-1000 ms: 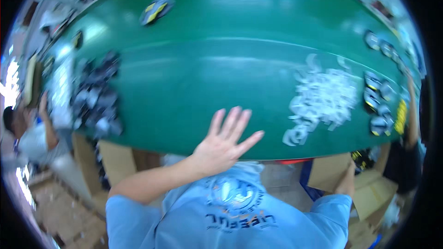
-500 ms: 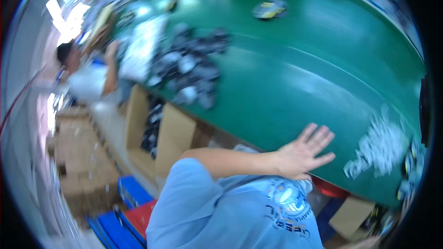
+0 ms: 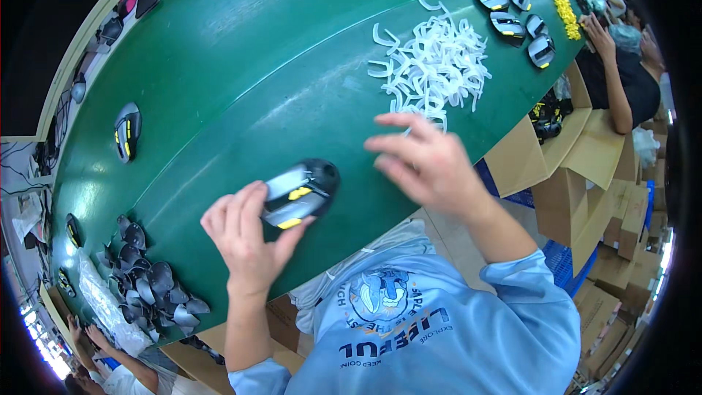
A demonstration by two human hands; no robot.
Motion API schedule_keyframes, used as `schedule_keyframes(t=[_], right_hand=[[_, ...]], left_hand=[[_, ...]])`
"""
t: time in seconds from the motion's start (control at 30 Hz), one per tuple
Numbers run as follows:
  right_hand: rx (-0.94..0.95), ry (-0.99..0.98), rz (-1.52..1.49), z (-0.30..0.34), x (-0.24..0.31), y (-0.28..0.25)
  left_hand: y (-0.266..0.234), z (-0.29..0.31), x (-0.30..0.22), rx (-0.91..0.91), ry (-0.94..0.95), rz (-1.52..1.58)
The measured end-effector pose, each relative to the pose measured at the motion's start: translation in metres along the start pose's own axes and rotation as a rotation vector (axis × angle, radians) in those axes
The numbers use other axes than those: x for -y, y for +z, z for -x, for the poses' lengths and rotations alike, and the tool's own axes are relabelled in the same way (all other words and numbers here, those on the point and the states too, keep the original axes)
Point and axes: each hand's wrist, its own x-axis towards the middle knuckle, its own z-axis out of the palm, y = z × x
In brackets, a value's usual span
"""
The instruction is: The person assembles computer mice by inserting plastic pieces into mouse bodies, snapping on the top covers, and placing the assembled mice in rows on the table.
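Near the front edge of the green table [image 3: 241, 66], I see a black and grey computer mouse [image 3: 301, 192] with yellow accents lying flat, just ahead of the person's chest. My reading of the left hand [image 3: 245, 238]: it grips the rear end of the mouse, thumb under its near side and fingers curled over the far side. The right hand [image 3: 424, 164] hovers released above the table, fingers spread, holding nothing, just short of a heap of white curved plastic strips [image 3: 435, 62]. I judge the mouse to be light, rigid and hollow, with a smooth moulded shell that could slip under a loose pinch; the sides are the best place to hold, keeping pressure off the top buttons. A pile of dark shell parts [image 3: 150, 289] lies to the left, a second mouse [image 3: 126, 130] rests farther out, and a row of finished mice [image 3: 521, 18] sits to the right. Cardboard boxes [image 3: 578, 168] stand below the table edge.
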Motion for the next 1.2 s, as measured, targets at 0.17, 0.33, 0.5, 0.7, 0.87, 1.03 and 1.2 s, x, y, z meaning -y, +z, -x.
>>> schedule_keyframes(t=[0.17, 0.33, 0.5, 0.7, 0.87, 1.03, 1.2], right_hand=[[0.037, -0.018, 0.449, -0.021, -0.043, -0.023], [0.090, -0.141, 0.503, -0.030, -0.043, -0.026], [0.197, 0.135, 0.062, -0.040, -0.008, -0.026], [0.402, -0.193, -0.483, -0.081, 0.021, 0.040], [0.448, -0.204, -0.526, -0.084, 0.016, 0.084], [0.290, -0.430, -0.296, -0.080, 0.018, 0.092], [0.301, -0.448, -0.128, -0.070, 0.032, 0.079]], left_hand=[[0.001, 0.019, 0.026, 0.079, -0.059, -0.043], [0.010, -0.006, 0.017, 0.151, -0.047, 0.085], [0.017, 0.003, 0.021, 0.070, -0.129, 0.130], [0.008, 0.012, 0.034, 0.151, -0.057, 0.220], [0.005, 0.015, 0.052, 0.120, 0.064, 0.242], [0.002, 0.024, 0.043, 0.111, 0.111, 0.182], [0.002, 0.030, 0.039, 0.087, 0.122, 0.099]])
